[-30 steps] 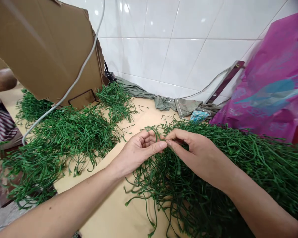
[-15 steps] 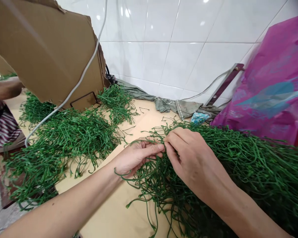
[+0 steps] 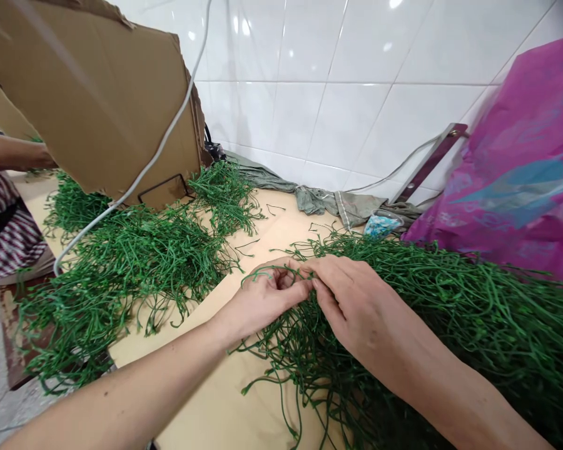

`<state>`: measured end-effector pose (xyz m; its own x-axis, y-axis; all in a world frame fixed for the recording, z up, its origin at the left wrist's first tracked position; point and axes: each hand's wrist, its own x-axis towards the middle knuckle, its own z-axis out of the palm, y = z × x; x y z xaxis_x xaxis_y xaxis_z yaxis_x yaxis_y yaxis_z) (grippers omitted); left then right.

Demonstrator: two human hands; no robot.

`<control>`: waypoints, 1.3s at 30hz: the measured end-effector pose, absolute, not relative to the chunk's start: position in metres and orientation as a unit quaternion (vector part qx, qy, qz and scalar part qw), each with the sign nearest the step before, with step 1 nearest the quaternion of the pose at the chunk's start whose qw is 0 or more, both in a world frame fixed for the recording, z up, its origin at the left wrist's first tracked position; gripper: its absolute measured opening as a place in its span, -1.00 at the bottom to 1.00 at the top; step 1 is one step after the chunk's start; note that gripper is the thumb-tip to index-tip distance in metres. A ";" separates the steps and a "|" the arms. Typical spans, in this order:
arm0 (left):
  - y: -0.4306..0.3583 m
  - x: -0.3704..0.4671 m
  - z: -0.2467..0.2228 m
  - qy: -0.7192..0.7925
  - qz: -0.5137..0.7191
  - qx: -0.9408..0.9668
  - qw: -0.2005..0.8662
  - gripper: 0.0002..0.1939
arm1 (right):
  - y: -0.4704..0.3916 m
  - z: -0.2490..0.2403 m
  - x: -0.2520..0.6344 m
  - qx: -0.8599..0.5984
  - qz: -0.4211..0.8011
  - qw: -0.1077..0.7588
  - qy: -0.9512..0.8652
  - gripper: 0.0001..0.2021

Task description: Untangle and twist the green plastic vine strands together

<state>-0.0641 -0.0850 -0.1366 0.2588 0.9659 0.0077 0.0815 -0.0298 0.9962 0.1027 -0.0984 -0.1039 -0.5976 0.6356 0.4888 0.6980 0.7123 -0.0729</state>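
My left hand (image 3: 274, 290) is closed in a pinch on a thin green stem (image 3: 268, 269) that curves over its fingers. Its fingertips meet those of my right hand (image 3: 351, 294), which is also pinched, at the left edge of a large green stem heap (image 3: 483, 300). What my right fingertips hold is too small to make out. Loose curly stems hang below both hands over the pale table surface (image 3: 206, 400). A second pile of green stems (image 3: 154, 250) lies to the left of my hands.
A cardboard sheet (image 3: 107, 94) stands at the back left, crossed by a white cable (image 3: 164, 140). Behind are grey cloth (image 3: 309, 199), a blue-white packet (image 3: 381, 224) and a metal bracket (image 3: 426, 165). A pink bag (image 3: 520, 162) is at right, another person's arm (image 3: 16, 152) at left.
My left hand has turned, its fingers more curled, and the stem that trailed over its wrist now arcs over the fingers. My right hand is slightly lower. The whole view has shifted a little.
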 end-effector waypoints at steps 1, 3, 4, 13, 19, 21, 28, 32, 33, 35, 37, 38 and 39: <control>-0.086 -0.064 -0.137 0.457 0.401 0.608 0.511 -0.93 | -0.099 -0.106 0.102 -0.372 -0.067 0.242 -0.894 -0.83; -0.087 -0.064 -0.139 0.463 0.383 0.644 0.473 -0.96 | -0.100 -0.107 0.102 -0.373 -0.080 0.234 -0.894 -0.79; -0.087 -0.065 -0.139 0.464 0.381 0.654 0.460 -0.96 | -0.100 -0.107 0.102 -0.375 -0.082 0.233 -0.893 -0.77; -0.085 -0.078 -0.129 0.219 0.322 0.552 0.737 -0.64 | -0.096 -0.069 0.121 -0.351 0.390 0.210 -0.825 -0.70; -0.090 -0.090 -0.130 0.094 0.215 0.545 0.805 -0.69 | -0.097 -0.059 0.127 -0.235 0.496 0.221 -0.806 -0.57; -0.089 -0.088 -0.127 0.104 0.254 0.543 0.794 -0.69 | -0.096 -0.054 0.140 -0.275 0.445 0.202 -0.828 -0.55; -0.080 -0.072 -0.130 0.327 0.495 0.503 0.629 -0.77 | -0.095 -0.047 0.218 -0.441 -0.086 0.248 -0.858 -0.56; -0.084 -0.067 -0.132 0.337 0.509 0.525 0.593 -0.81 | -0.101 -0.055 0.184 -0.445 -0.131 0.284 -0.839 -0.62; -0.085 -0.066 -0.131 0.334 0.510 0.532 0.588 -0.82 | -0.102 -0.059 0.167 -0.422 -0.100 0.295 -0.851 -0.64; -0.086 -0.064 -0.129 0.322 0.521 0.546 0.571 -0.83 | -0.105 -0.069 0.135 -0.399 -0.040 0.288 -0.869 -0.60; -0.086 -0.062 -0.128 0.307 0.539 0.554 0.555 -0.86 | -0.106 -0.079 0.113 -0.402 0.035 0.291 -0.868 -0.66; -0.085 -0.062 -0.129 0.301 0.545 0.556 0.551 -0.88 | -0.106 -0.082 0.107 -0.410 0.083 0.291 -0.860 -0.67; -0.084 -0.062 -0.130 0.299 0.548 0.554 0.551 -0.89 | -0.106 -0.085 0.103 -0.420 0.133 0.291 -0.849 -0.68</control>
